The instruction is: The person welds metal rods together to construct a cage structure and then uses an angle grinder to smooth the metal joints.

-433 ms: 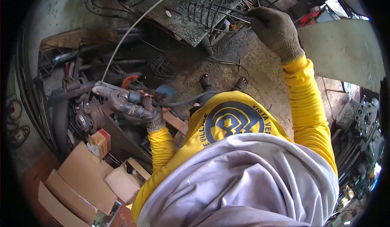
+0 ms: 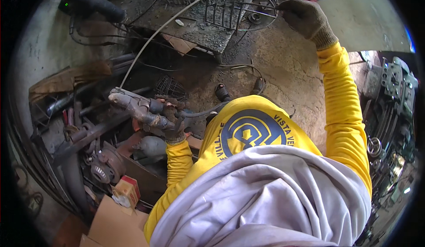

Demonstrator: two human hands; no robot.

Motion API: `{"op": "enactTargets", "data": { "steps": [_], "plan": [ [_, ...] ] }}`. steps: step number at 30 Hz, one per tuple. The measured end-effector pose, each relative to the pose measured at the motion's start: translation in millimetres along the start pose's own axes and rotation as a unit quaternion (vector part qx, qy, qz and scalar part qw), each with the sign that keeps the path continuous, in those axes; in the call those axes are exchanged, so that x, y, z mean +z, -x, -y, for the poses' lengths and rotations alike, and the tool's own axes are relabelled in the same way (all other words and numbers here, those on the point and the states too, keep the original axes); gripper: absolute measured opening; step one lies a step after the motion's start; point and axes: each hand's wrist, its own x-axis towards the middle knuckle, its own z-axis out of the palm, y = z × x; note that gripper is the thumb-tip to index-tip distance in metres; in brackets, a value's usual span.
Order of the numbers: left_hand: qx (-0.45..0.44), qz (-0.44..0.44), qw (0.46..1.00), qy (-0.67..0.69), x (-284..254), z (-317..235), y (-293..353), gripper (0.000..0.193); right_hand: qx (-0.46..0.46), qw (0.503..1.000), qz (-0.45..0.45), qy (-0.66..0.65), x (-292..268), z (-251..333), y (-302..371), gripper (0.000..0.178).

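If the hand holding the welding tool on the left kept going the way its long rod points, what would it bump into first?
Probably the wire cage on the dark metal plate. The left hand grips the electrode holder, and its rod slants up right toward that cage; depth is hard to judge.

Left hand (image 2: 170, 121) holds electrode holder (image 2: 137, 107); right hand (image 2: 305, 17) grips wire cage (image 2: 241, 3).

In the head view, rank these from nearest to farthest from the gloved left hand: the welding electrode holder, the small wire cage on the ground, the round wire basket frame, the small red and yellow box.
1. welding electrode holder: gripped in the left hand.
2. small wire cage: just above the hand.
3. small red and yellow box: below, toward the lower left.
4. round wire basket frame: top of view, by the right hand.
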Motion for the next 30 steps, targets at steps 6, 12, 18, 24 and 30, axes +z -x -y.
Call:
{"op": "enactTargets", "data": {
  "steps": [6, 12, 18, 24, 30],
  "plan": [
    [0.035, -0.064, 0.994, -0.079, -2, 8, 12, 0.051, -0.014, 0.999, 0.003, 0.036, 1, 3, -1, 0.017],
    [0.259, -0.039, 0.575, -0.775, -11, -1, -2, 0.045, 0.005, 1.0, -0.007, 0.024, 4, 3, 0, 0.017],
    [0.046, -0.076, 0.895, -0.438, -36, 3, 7, 0.045, 0.004, 0.998, -0.012, 0.056, 6, 2, 0, 0.018],
    [0.023, -0.1, 0.93, -0.353, -33, 10, 8, 0.045, 0.01, 0.999, 0.001, 0.049, 4, 3, 1, 0.02],
    [-0.129, -0.119, 0.978, -0.111, -45, 3, 11, 0.047, 0.025, 0.999, -0.002, 0.02, 6, -1, 2, 0.019]
  ]
}}
